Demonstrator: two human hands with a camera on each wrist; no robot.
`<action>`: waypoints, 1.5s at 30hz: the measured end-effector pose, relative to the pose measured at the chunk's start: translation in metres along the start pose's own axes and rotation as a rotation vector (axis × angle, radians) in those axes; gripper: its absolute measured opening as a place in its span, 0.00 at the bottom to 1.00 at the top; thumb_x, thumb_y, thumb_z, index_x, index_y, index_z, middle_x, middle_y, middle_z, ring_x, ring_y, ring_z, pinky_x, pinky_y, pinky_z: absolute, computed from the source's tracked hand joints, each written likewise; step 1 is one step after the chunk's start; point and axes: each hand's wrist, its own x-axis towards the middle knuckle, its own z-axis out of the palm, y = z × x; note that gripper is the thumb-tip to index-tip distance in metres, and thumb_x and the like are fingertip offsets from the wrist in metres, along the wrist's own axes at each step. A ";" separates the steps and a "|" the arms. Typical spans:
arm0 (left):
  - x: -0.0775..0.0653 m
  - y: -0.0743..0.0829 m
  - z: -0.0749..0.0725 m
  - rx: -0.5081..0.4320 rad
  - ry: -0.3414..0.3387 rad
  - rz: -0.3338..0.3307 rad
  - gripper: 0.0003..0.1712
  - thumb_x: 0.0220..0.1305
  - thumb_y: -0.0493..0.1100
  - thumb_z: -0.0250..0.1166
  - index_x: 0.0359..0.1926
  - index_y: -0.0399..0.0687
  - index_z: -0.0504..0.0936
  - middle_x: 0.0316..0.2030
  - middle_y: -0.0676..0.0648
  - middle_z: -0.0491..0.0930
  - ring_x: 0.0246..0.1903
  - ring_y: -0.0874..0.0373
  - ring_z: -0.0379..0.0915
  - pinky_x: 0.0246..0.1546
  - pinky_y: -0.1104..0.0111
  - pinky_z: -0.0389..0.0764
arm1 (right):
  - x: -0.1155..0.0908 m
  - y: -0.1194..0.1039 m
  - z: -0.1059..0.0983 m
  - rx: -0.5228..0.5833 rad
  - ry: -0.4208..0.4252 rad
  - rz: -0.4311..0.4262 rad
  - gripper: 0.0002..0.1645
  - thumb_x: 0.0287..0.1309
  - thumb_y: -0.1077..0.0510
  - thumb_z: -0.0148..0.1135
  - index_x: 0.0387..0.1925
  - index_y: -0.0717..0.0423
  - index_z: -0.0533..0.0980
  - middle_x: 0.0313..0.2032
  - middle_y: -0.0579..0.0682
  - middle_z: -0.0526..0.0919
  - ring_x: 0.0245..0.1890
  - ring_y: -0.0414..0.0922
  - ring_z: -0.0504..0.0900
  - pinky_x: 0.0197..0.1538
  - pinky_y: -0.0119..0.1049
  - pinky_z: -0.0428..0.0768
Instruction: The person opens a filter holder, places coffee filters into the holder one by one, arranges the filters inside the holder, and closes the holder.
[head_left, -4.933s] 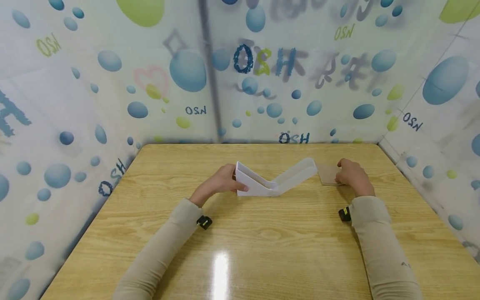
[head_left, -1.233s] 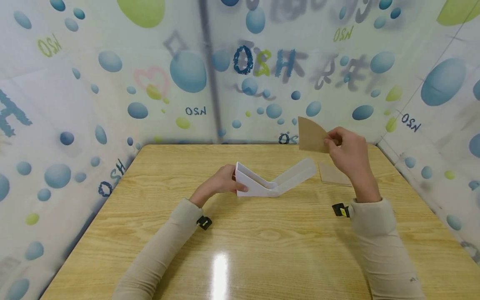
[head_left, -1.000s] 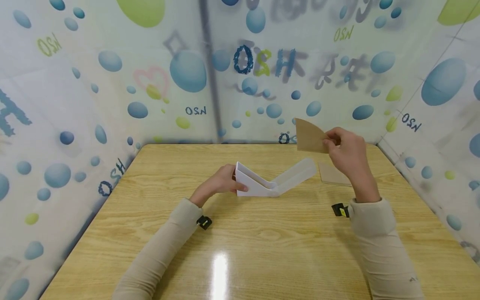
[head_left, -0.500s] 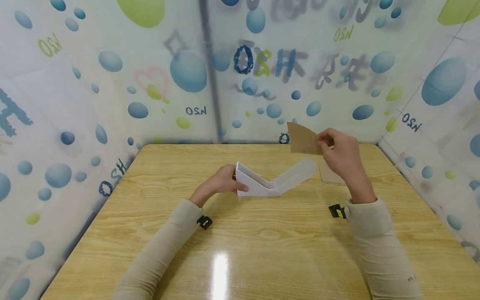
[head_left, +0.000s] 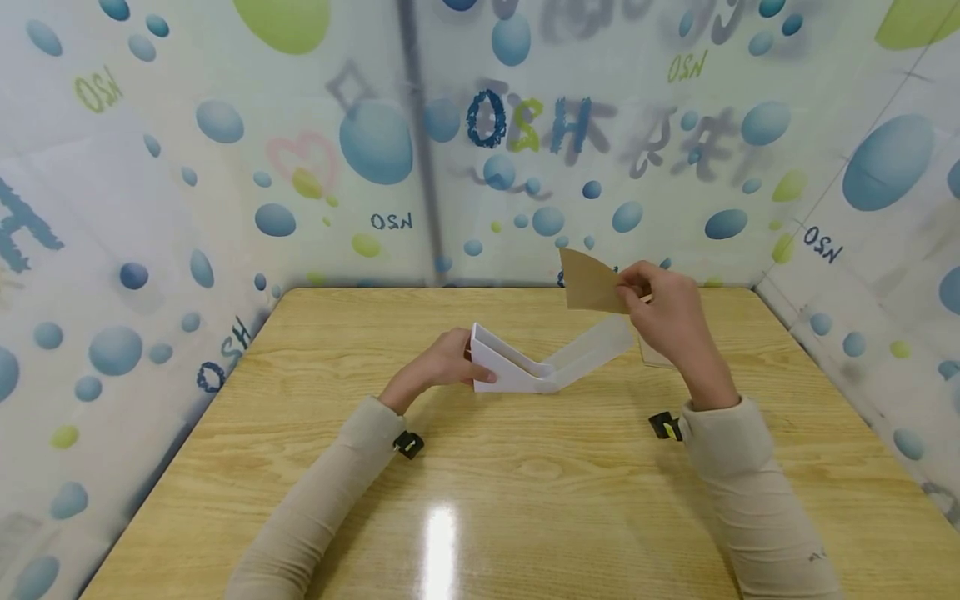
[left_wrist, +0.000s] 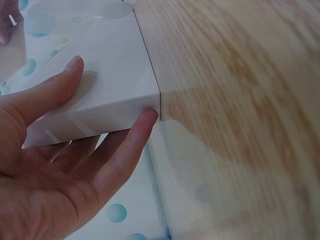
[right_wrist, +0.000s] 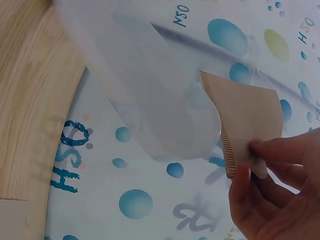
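In the head view, my left hand (head_left: 444,358) grips the tall end of a white filter holder (head_left: 498,377) standing on the table. The left wrist view shows the thumb on one side of the white holder (left_wrist: 110,60) and the fingers around its end. Its translucent lid (head_left: 592,350) is swung up to the right. My right hand (head_left: 667,312) pinches a brown paper coffee filter (head_left: 588,285) by one corner, in the air above the lid. Crimped seams run along the filter (right_wrist: 250,110) in the right wrist view, where its edge overlaps the clear lid (right_wrist: 165,120).
A low stack of brown filters (head_left: 654,353) lies on the wooden table (head_left: 525,483) right of the lid, partly hidden behind my right hand. A wall sheet (head_left: 480,183) with blue and green dots stands close behind the table's far edge.
My right hand, earlier down at the filter stack, has lifted one coffee filter and carried it left and slightly down over the lid. My left hand and the holder stay put.
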 end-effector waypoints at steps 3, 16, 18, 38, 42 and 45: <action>0.000 0.000 0.000 0.001 0.000 -0.003 0.26 0.59 0.37 0.77 0.57 0.39 0.80 0.50 0.38 0.85 0.45 0.50 0.85 0.36 0.61 0.89 | 0.000 -0.001 0.002 0.001 0.001 -0.006 0.07 0.71 0.63 0.61 0.45 0.61 0.83 0.37 0.61 0.88 0.38 0.58 0.88 0.36 0.42 0.80; -0.001 0.002 0.000 -0.010 -0.006 -0.010 0.26 0.59 0.37 0.77 0.57 0.39 0.80 0.51 0.38 0.85 0.45 0.49 0.85 0.38 0.59 0.89 | 0.000 -0.006 0.016 0.030 -0.025 -0.081 0.07 0.70 0.65 0.61 0.43 0.63 0.83 0.36 0.61 0.88 0.36 0.55 0.87 0.40 0.53 0.86; 0.000 0.002 0.000 -0.008 -0.006 -0.010 0.26 0.59 0.37 0.77 0.57 0.39 0.80 0.51 0.38 0.85 0.45 0.50 0.84 0.38 0.59 0.89 | 0.000 -0.008 0.019 0.026 -0.037 -0.089 0.07 0.70 0.66 0.61 0.44 0.64 0.83 0.36 0.61 0.88 0.36 0.55 0.86 0.40 0.52 0.86; 0.000 0.000 0.002 -0.017 -0.001 -0.002 0.25 0.59 0.37 0.76 0.57 0.38 0.80 0.50 0.38 0.86 0.44 0.50 0.85 0.37 0.61 0.89 | -0.003 -0.021 0.045 -0.021 -0.118 -0.148 0.05 0.68 0.64 0.64 0.40 0.61 0.84 0.32 0.55 0.88 0.33 0.50 0.85 0.38 0.47 0.85; 0.000 0.000 0.001 -0.018 -0.003 -0.004 0.25 0.59 0.36 0.76 0.57 0.38 0.80 0.50 0.37 0.86 0.44 0.50 0.85 0.38 0.59 0.89 | -0.002 -0.022 0.049 -0.024 -0.126 -0.162 0.04 0.68 0.64 0.64 0.39 0.59 0.84 0.31 0.53 0.87 0.32 0.48 0.84 0.38 0.46 0.85; 0.001 0.000 0.001 -0.019 -0.004 -0.004 0.25 0.59 0.36 0.77 0.57 0.38 0.80 0.50 0.37 0.86 0.44 0.50 0.84 0.38 0.59 0.89 | -0.003 -0.023 0.051 -0.019 -0.138 -0.164 0.04 0.68 0.64 0.63 0.39 0.59 0.83 0.31 0.52 0.87 0.32 0.48 0.84 0.38 0.46 0.85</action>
